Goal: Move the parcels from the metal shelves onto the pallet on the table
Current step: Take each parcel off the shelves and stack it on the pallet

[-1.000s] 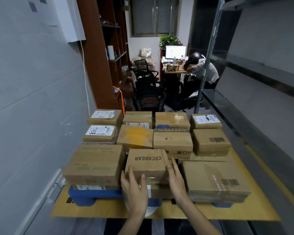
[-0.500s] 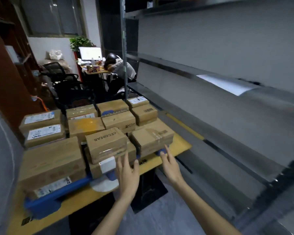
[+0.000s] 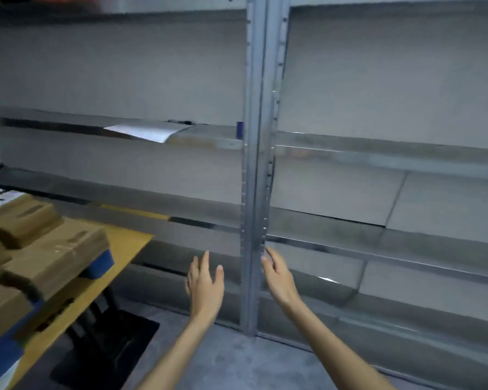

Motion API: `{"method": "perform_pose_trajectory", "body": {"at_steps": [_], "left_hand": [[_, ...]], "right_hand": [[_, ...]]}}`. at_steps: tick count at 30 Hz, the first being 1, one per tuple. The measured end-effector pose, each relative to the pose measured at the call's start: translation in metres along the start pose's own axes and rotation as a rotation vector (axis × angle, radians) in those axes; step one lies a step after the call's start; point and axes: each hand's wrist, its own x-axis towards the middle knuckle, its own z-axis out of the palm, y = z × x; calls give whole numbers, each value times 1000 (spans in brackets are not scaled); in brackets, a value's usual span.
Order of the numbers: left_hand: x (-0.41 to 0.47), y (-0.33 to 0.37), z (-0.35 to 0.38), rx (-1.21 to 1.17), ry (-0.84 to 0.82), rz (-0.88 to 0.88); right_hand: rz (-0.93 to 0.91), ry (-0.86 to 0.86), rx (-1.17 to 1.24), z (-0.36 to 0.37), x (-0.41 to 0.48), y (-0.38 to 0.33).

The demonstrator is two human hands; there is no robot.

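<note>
I face the grey metal shelves [image 3: 378, 243]; no parcel shows on the boards in view. Brown cardboard parcels [image 3: 48, 257] are stacked on the blue pallet [image 3: 102, 266] at the left edge, on the yellow-topped table [image 3: 124, 243]. My left hand [image 3: 204, 285] hangs in the air in front of the lower shelf, fingers straight and spread, holding nothing. My right hand [image 3: 278, 277] is raised beside the upright post [image 3: 258, 164], fingers relaxed, empty. Both hands are well to the right of the parcels.
A white sheet [image 3: 144, 130] lies on the middle shelf at the left. A small dark blue object [image 3: 240, 129] stands next to the post. The table's dark base [image 3: 104, 347] stands on the grey floor [image 3: 231, 361] below my arms.
The view swung right from the pallet to the shelves. Both hands left the parcels on the pallet and now hang empty in front of the shelf post.
</note>
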Motion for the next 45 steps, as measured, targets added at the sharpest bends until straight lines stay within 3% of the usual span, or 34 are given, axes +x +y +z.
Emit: {"method": "perform_pose_trajectory", "body": {"at_steps": [10,17,27,45], "left_hand": [[-138,195,260,2,-402,280],[-241,296,406,-24,-641,377],[-330,412,580,-53,-914,519],[-366,565,814,-19,-1101,612]], "right_hand": [[208,382,7,-327,-87,140],[333,663,52,-497,-166,208],[450,916,59,-661,-194,274],[516,1095,11,-887,-134,353]]}}
